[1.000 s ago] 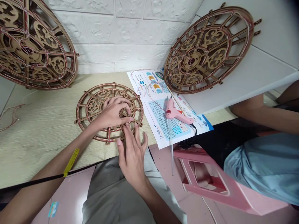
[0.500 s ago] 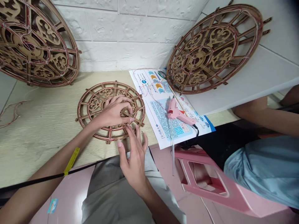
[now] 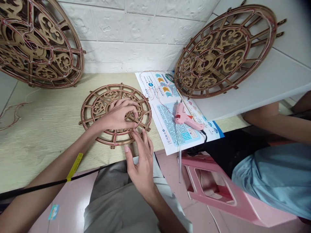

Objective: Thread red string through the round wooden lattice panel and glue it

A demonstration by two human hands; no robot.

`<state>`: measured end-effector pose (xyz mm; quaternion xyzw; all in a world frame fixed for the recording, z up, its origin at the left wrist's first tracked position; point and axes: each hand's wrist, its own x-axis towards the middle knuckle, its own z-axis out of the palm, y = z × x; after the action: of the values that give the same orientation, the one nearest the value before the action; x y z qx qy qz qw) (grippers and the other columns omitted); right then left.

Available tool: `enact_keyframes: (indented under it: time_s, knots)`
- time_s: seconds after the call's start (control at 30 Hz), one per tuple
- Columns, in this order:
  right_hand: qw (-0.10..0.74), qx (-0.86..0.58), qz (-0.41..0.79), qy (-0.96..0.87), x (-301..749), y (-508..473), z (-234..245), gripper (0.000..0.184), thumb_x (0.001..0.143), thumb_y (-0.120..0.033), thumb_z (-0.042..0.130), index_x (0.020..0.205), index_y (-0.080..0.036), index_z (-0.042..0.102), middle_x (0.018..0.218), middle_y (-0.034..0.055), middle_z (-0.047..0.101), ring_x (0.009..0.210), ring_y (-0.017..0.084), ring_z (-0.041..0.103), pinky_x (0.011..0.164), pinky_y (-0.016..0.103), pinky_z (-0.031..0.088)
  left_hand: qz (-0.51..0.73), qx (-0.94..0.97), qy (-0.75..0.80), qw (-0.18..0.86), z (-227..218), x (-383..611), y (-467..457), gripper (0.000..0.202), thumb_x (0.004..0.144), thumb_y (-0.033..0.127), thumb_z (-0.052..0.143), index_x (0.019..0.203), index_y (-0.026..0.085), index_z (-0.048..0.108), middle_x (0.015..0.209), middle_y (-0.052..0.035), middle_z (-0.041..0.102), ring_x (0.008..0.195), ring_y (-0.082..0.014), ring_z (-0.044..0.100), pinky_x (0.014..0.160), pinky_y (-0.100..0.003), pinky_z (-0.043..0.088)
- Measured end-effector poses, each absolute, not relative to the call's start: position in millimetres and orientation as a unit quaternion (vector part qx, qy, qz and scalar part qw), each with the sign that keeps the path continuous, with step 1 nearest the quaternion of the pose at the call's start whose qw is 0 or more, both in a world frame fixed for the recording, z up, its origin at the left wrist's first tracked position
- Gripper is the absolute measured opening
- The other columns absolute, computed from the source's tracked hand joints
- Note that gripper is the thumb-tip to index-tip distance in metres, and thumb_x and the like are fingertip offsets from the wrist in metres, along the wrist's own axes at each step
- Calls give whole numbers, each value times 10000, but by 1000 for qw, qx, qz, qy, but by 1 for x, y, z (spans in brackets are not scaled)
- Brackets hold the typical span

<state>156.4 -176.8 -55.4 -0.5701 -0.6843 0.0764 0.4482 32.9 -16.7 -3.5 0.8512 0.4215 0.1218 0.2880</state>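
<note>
A round fretwork wooden disc [image 3: 97, 106], wound with thin red and white wire, lies flat on the pale wooden table [image 3: 48, 132]. My left hand [image 3: 116, 116] rests on the disc's centre with bent fingers, thumb and forefinger pinched at a thin wire near the disc's right side. My right hand [image 3: 141, 158] lies at the table's front edge. Its fingers are stretched out and apart, and the tips touch the disc's lower right rim just below the left hand's pinch.
A pink glue gun [image 3: 184, 118] lies on a printed leaflet [image 3: 167, 132] right of the disc. Two larger wired discs lean up, one at the back left [image 3: 36, 42] and one on the right [image 3: 223, 48]. Another person's arm [image 3: 279, 124] is at right, above a pink stool [image 3: 218, 194].
My right hand has slid slightly right and forward along the disc's rim. My left hand stays on the disc's centre. The view has shifted a little.
</note>
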Motion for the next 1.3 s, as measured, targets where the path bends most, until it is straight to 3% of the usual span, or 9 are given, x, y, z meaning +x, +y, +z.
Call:
enact_keyframes:
  time_s: [0.33,0.7,1.0,1.17,1.3]
  knots:
    - [418,-578,89,-696,154,-178,-53,468,1063,-262,462,1504,-136,374,1494,144,552,1537,247,332,1229,493,259,114,863,399,289,-6,29,-14,216,797,357,787,955,261,676,1523,0,493,1495,-312,275,1218,-586,101]
    - [446,-568,73,-688,155,-178,-57,479,1043,-299,523,1478,-135,405,1450,146,588,1525,263,348,1203,487,323,84,861,403,299,0,28,-13,261,781,378,785,989,270,669,1558,17,451,1524,-299,220,1223,-594,72]
    - [390,-581,74,-711,153,-177,-49,517,1058,-376,490,1478,-96,376,1471,180,555,1505,328,358,1188,566,313,97,869,377,306,-4,23,-11,289,829,464,754,1023,266,675,1559,-23,447,1521,-306,227,1220,-589,71]
    - [420,-582,111,-687,159,-175,-48,485,1051,-397,495,1446,-130,405,1457,173,571,1459,289,441,1187,557,342,108,874,368,300,-6,21,-11,296,826,474,743,1022,263,672,1547,-27,456,1513,-316,241,1221,-580,87]
    - [416,-573,86,-701,161,-176,-54,490,1043,-336,516,1476,-135,401,1470,151,573,1505,274,381,1218,535,290,109,873,372,296,-7,23,-12,315,794,481,768,990,254,672,1532,-30,467,1505,-339,247,1216,-596,82]
